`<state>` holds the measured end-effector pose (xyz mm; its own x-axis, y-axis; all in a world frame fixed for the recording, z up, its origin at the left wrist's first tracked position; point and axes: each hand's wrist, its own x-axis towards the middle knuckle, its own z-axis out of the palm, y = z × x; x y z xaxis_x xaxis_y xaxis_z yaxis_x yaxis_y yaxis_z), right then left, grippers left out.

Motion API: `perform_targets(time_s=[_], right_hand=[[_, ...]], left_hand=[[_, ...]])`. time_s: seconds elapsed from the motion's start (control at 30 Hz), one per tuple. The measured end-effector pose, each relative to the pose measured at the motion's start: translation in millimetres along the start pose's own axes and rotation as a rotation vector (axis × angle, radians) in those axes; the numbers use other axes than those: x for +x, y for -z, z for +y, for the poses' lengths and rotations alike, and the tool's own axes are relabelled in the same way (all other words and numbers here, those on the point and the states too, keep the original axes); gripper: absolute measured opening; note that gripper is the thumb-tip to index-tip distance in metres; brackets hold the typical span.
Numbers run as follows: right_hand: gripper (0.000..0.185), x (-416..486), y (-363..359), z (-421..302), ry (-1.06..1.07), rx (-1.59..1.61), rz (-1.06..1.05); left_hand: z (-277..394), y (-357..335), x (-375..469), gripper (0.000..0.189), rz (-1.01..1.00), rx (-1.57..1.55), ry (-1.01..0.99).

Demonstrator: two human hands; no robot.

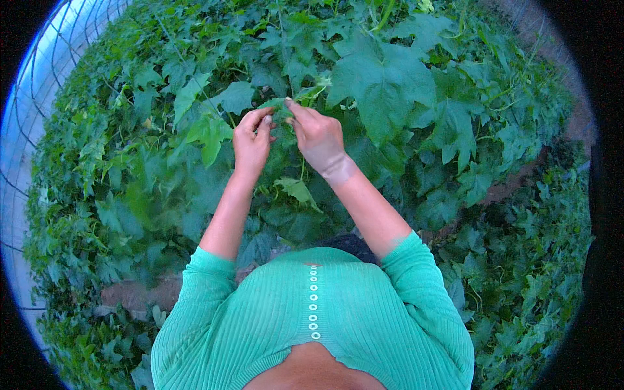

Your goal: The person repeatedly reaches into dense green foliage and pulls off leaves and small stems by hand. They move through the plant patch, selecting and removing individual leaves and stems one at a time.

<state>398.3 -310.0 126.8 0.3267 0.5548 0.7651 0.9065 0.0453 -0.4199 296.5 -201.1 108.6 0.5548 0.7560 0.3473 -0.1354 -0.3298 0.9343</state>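
Observation:
My two hands meet over a dense bed of climbing vines with lobed leaves. My left hand (252,139) has its thumb and forefinger pinched together at the edge of a small green leaf (280,108). From the other side, my right hand (318,134) grips the same leafy bit between thumb and fingers, just beside a pale vine tip (319,87). What exactly lies under the fingertips is partly hidden. A thin upright string (284,53) runs down through the foliage to just above the hands. A large broad leaf (382,80) spreads to the right of my right hand.
Translucent sheeting (24,117) with dark cords curves along the left side. Bare soil paths show at lower left (141,292) and at right (512,187). More vine rows (526,273) grow behind me on both sides. A second slanting string (170,41) crosses the leaves.

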Motion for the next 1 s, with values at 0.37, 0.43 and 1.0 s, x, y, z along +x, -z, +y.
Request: perform_targets(time_s=[0.37, 0.43, 1.0], right_hand=[[0.014, -30.9, 62.9, 42.2, -0.159, -0.277, -0.023], [0.014, -32.4, 70.9, 50.5, -0.143, -0.39, -0.044], [0.038, -90.3, 103.7, 179.3, -0.1, -0.128, -0.377]], left_hand=[[-10.2, 19.5, -44.8, 0.015, 0.012, 0.057, -0.31], [-12.0, 6.9, -59.8, 0.013, -0.082, 0.04, -0.294], [-2.9, -191.9, -61.8, 0.024, -0.053, 0.135, -0.244]])
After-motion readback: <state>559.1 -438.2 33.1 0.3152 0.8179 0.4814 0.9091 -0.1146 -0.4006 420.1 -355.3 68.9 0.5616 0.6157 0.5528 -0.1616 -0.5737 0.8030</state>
